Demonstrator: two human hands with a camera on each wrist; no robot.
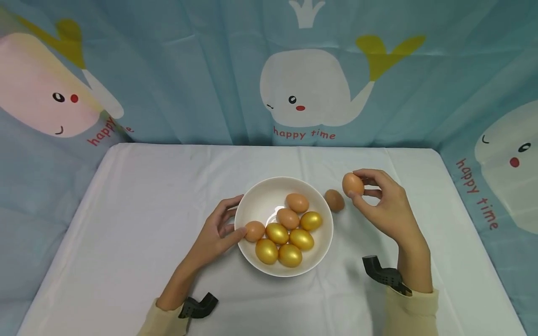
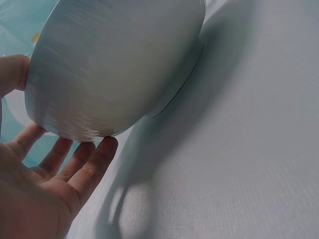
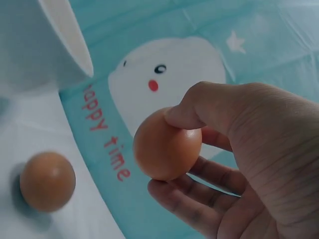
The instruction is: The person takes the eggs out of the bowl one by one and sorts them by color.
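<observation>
A white bowl (image 1: 269, 200) stands on the white-covered table and holds three brown eggs (image 1: 297, 203) and several golden eggs (image 1: 301, 239). My left hand (image 1: 218, 228) grips the bowl's left side, thumb at the rim beside a brown egg (image 1: 254, 231). In the left wrist view the fingertips (image 2: 107, 147) touch the bowl's outer wall (image 2: 109, 64). To the right of the bowl, my right hand (image 1: 388, 205) pinches another brown egg (image 1: 352, 184) between thumb and fingers, held up off the cloth. Between that hand and the bowl, a brown egg (image 1: 334, 200) lies on the table.
A white cloth (image 1: 159, 186) covers the table. Behind it and along both sides hangs a blue curtain (image 1: 201, 93) printed with whales and lettering. A black wrist mount (image 1: 384, 273) sits on the right forearm, another mount (image 1: 198, 306) on the left.
</observation>
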